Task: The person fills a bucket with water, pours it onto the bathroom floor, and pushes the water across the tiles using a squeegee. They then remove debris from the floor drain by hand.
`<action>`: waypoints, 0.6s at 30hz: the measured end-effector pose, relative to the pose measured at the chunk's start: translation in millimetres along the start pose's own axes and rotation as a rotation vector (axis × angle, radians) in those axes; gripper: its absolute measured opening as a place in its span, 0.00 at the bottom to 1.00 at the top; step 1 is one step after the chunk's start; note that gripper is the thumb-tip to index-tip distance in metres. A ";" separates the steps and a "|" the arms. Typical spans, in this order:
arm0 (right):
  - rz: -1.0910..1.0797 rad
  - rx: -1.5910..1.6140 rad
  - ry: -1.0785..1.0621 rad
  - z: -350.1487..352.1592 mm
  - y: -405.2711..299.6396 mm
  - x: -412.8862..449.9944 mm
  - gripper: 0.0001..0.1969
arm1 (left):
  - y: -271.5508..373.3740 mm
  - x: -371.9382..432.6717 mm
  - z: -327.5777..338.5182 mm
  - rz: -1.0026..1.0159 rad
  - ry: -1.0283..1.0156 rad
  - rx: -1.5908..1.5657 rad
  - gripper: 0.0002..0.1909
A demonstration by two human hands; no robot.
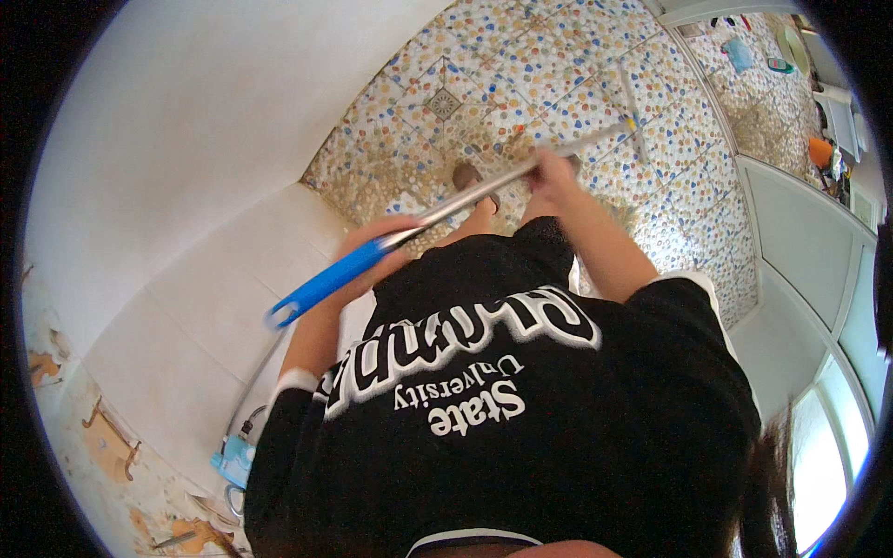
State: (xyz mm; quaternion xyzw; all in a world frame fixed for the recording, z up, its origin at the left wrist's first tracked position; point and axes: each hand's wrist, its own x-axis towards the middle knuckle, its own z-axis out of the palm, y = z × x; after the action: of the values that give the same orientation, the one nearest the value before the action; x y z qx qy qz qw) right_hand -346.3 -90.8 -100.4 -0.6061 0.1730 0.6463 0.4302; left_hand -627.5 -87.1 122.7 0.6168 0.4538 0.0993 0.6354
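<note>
A floor squeegee with a bare metal pole (466, 201) slants across in front of my body. My left hand (384, 259) wraps the pole's upper end, just where the blue plastic grip (331, 282) begins. Farther down, my right hand (556, 176) is closed around the same pole. The squeegee's thin grey head (633, 115) is blurred and lies over the pebble-patterned floor tiles (558, 42) ahead to the right, with a yellow piece at the joint. Whether its edge touches the floor is hard to tell.
Brown slippers (466, 174) are on my feet, near a square floor drain (444, 104). White walls (188, 118) close in the left. At right, a raised door sill (708, 87) leads to another floor with a blue bag (737, 54) and a green bottle (779, 65).
</note>
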 end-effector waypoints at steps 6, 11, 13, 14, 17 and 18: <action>0.006 0.076 0.212 -53.2 -42.9 28.3 0.08 | 16.3 91.6 44.2 -0.011 -0.169 -0.091 0.10; 0.127 0.137 -0.160 53.8 35.4 22.4 0.10 | 26.8 -0.2 -54.7 -0.134 0.366 -0.038 0.03; 0.137 0.310 -0.350 118.1 53.6 -4.9 0.11 | 57.5 -43.6 -91.7 -0.006 0.553 0.009 0.06; 0.249 0.234 -0.412 141.4 37.7 -35.5 0.10 | 84.5 -52.5 -95.0 0.066 0.509 0.016 0.09; 0.216 0.257 -0.439 173.4 14.1 -52.1 0.11 | 125.4 -41.5 -121.6 0.294 0.328 0.234 0.14; 0.213 0.264 -0.442 169.9 2.1 -54.2 0.11 | 124.8 -32.7 -126.5 0.277 0.341 0.170 0.14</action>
State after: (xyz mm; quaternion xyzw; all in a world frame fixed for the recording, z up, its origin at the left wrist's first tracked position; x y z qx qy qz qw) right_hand -461.4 15.8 -15.6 -0.3674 0.2203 0.7764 0.4622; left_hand -680.4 5.7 268.5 0.6987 0.4723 0.2498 0.4759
